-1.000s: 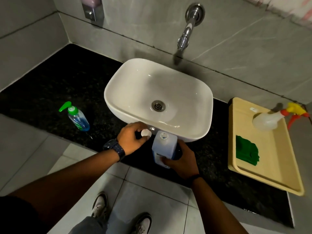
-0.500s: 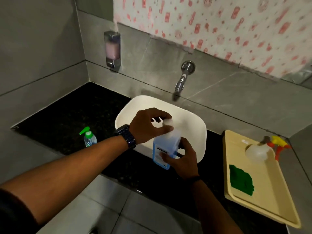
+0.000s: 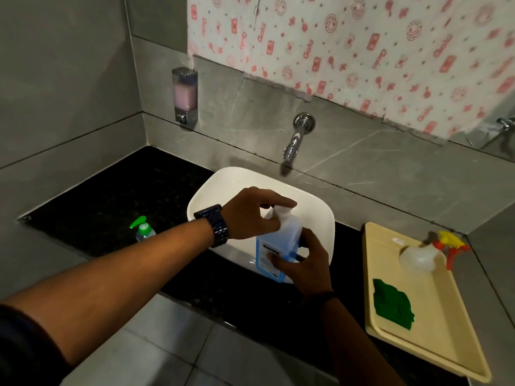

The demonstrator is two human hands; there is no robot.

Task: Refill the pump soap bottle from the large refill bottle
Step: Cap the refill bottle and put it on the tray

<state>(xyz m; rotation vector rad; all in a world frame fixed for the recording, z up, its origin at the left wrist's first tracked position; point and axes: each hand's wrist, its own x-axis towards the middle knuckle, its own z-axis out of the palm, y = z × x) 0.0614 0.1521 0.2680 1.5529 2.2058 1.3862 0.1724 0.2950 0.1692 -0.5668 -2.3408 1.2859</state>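
Large refill bottle is up in front of the white basin, a pale blue translucent jug with a blue-and-white label on its near face, tilted a little to the right, white cap sitting on its neck. Over to the left, the pump soap bottle stands upright on the black counter, small and clear, green pump head in place, well apart from the jug

Black stone counter, white basin, pump soap btl left, yellow tray right
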